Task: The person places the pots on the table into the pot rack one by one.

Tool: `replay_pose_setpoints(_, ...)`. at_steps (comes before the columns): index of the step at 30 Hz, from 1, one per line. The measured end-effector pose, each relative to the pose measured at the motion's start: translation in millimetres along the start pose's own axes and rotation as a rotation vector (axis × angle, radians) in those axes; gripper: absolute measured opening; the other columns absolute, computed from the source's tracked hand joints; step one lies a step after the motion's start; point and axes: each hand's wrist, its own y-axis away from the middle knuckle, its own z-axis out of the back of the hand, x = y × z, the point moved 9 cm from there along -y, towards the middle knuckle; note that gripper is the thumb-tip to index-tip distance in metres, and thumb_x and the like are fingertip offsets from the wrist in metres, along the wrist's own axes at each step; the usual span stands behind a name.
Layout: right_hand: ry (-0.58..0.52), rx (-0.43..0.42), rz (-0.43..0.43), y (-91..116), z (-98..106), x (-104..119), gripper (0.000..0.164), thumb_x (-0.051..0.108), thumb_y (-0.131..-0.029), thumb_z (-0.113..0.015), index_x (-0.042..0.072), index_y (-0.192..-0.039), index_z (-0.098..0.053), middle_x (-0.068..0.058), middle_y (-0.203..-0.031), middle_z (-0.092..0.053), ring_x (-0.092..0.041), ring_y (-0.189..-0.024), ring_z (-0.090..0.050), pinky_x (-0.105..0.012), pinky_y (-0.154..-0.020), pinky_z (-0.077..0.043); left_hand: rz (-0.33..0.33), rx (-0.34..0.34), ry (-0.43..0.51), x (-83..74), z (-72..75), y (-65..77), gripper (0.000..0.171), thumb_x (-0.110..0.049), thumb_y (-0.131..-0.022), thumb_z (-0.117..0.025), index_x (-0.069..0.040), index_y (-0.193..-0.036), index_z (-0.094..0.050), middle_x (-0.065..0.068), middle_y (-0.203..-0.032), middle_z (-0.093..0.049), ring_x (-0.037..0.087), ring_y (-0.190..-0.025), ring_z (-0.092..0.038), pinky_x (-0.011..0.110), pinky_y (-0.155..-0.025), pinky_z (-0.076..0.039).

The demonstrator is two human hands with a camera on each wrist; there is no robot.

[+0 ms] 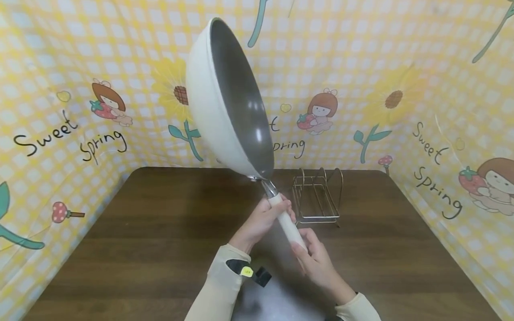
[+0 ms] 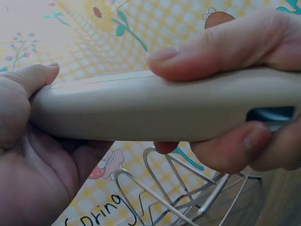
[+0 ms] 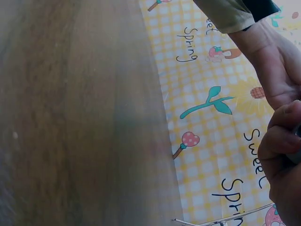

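Observation:
A deep white frying pan point(image 1: 202, 102) with a grey inside is raised and tilted over the table, its bowl up and to the left. My left hand point(image 1: 263, 219) grips the white handle point(image 1: 290, 227) close to its metal neck. At the handle's lower end, my right hand point(image 1: 319, 263) holds it with the thumb on top. In the left wrist view, the right hand's thumb point(image 2: 193, 59) lies along the handle, and its fingers curl beneath, by a dark slot. The right wrist view catches the right hand's curled fingers point(image 3: 277, 146) at the frame's edge.
A gold-toned wire rack point(image 1: 319, 219) stands on the dark wood table point(image 1: 160, 249), right of the hands and toward the back. Yellow checked cloth point(image 1: 120, 44) with printed figures hangs around the table's back and sides. A black strap point(image 1: 234, 267) circles the left wrist.

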Motion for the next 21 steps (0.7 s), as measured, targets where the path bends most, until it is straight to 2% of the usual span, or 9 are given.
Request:
replay_pose_setpoints(3, -0.023, -0.003, 0.025, 2, 2, 4, 0.018, -0.011, -0.100, -0.041, -0.008, -0.118, -0.041, -0.026, -0.066, -0.046, -0.021, -0.034, -0.041, -0.025, -0.028, -0.037, -0.011, 0.015, -0.016, -4.4, -6.1, -2.4, 0.006, -0.006, -0.100, -0.050, -0.006, -0.094, -0.050, 0.001, -0.075, -0.064, 0.017, -0.076, -0.063, 0.036, -0.089, -0.043)
replay_pose_setpoints(9, -0.091, -0.046, 0.017, 8, 8, 9, 0.017, -0.012, -0.100, -0.038, -0.008, -0.117, -0.038, -0.014, -0.068, -0.049, -0.027, -0.034, -0.038, -0.030, -0.026, -0.035, 0.001, 0.041, -0.027, -5.0, -18.8, -8.9, 0.005, -0.008, -0.099, -0.051, -0.005, -0.095, -0.051, 0.002, -0.074, -0.063, 0.016, -0.074, -0.064, 0.033, -0.086, -0.044)
replay_pose_setpoints(16, -0.163, -0.030, 0.077, 16, 10, 12, 0.018, -0.015, -0.100, -0.032, -0.012, -0.118, -0.035, -0.003, -0.074, -0.056, -0.026, -0.031, -0.043, -0.028, -0.025, -0.037, 0.033, 0.066, -0.086, -2.5, -30.3, -12.2, 0.008, -0.007, -0.099, -0.053, 0.000, -0.099, -0.050, 0.001, -0.075, -0.062, 0.014, -0.072, -0.064, 0.030, -0.080, -0.048)
replay_pose_setpoints(18, -0.201, -0.023, 0.104, 19, 11, 11, 0.021, -0.016, -0.099, -0.029, -0.011, -0.119, -0.035, -0.005, -0.073, -0.056, -0.027, -0.030, -0.043, -0.028, -0.025, -0.037, 0.037, 0.081, -0.106, -2.3, -34.6, -12.9, 0.008, -0.006, -0.099, -0.054, 0.001, -0.099, -0.050, 0.002, -0.075, -0.062, 0.013, -0.070, -0.064, 0.029, -0.075, -0.050)
replay_pose_setpoints(21, -0.247, -0.027, 0.137, 24, 14, 9, 0.031, -0.019, -0.098, -0.026, -0.004, -0.122, -0.040, -0.006, -0.074, -0.057, -0.028, -0.030, -0.041, -0.028, -0.025, -0.037, 0.029, 0.114, -0.111, -1.8, -42.9, -15.8, 0.009, -0.004, -0.098, -0.055, 0.003, -0.097, -0.049, 0.003, -0.074, -0.062, 0.013, -0.068, -0.065, 0.027, -0.070, -0.051)
